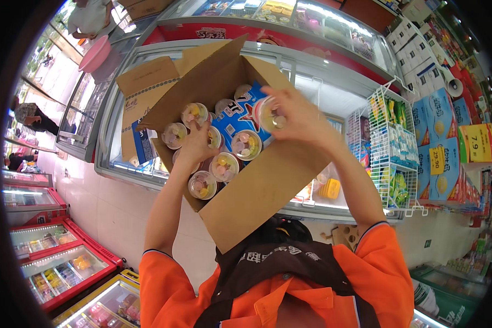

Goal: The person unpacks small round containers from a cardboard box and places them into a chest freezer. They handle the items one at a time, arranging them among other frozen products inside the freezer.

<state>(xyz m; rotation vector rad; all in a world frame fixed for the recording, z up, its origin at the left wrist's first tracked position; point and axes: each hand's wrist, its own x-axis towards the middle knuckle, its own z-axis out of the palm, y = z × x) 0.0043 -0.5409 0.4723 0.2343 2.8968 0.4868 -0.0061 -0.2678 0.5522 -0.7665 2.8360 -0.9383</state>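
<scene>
In front of me an open cardboard box (246,188) stands tilted on a chest freezer, with clear-lidded cups and a blue printed bag (240,117) inside. My right hand (299,117), slightly blurred, holds a clear-lidded cup (270,115) by its side, above the box's right part. Over the left part of the box, my left hand (197,141) has its fingers on the cups, between an upper cup (194,112) and one beside it (214,138). Whether it grips one I cannot tell. More cups, such as a lidded cup (224,167), lie nearer my body.
A flattened carton (141,102) lies left of the box on the freezer (131,174). To the right, a white wire rack (393,156) holds packets beside stacked blue cartons (438,164). Another freezer (246,30) stands behind. A person (90,18) is at the upper left by a pink basin (94,54).
</scene>
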